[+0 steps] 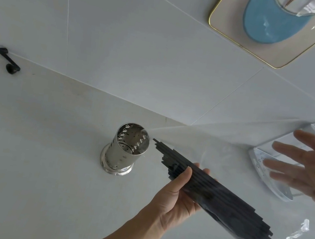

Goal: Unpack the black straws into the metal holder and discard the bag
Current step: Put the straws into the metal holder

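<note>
Head view: the left hand (176, 194) is holding the black straws (222, 202) in mid-air, thumb and fingers curling round the bundle near its forward end. The bundle is lying tilted, its front tips pointing at the rim of the metal holder (126, 148) and ending just beside it, not touching. The clear bag (291, 237) is trailing off the rear end of the bundle. The right hand (312, 169) is hovering apart from the straws, fingers spreading, gripping nothing. The holder is standing upright on the white table (31, 149), with open surface all around it. A white rack (274, 169) is sitting behind the right hand, by the wall.
</note>
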